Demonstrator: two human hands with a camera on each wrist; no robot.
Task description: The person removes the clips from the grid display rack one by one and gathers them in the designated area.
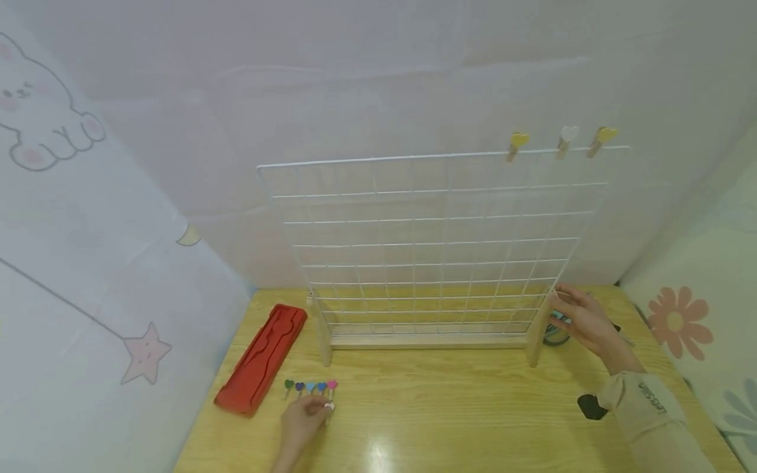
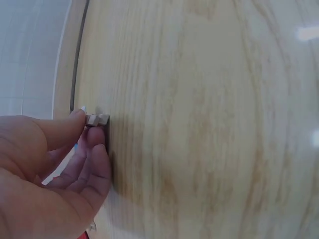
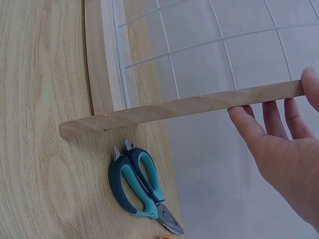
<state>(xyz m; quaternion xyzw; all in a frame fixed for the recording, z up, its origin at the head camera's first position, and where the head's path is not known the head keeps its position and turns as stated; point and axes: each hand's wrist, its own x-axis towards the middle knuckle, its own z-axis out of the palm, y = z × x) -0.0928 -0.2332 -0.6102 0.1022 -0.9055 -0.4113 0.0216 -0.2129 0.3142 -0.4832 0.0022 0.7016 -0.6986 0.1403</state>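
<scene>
Near the front left of the table, my left hand (image 1: 303, 420) pinches a small wooden clothespin (image 2: 94, 120) between thumb and forefinger; its white heart shows in the head view. Just beyond it lie several heart clothespins in a row, among them a pink one (image 1: 332, 385) and a green one (image 1: 288, 383). A white wire grid rack (image 1: 414, 244) stands upright on wooden legs. My right hand (image 1: 582, 322) holds its right wooden post (image 3: 189, 105), with the thumb against one edge and fingertips against the other. Three clothespins, yellow (image 1: 519, 140), white (image 1: 569, 135) and yellow (image 1: 606, 135), sit on the top wire.
A red molded tray (image 1: 260, 360) lies at the table's left. Teal-handled scissors (image 3: 137, 179) rest behind the right post. A black piece (image 1: 591, 406) is by the right sleeve. Printed cloth walls (image 1: 414, 79) border the back and sides.
</scene>
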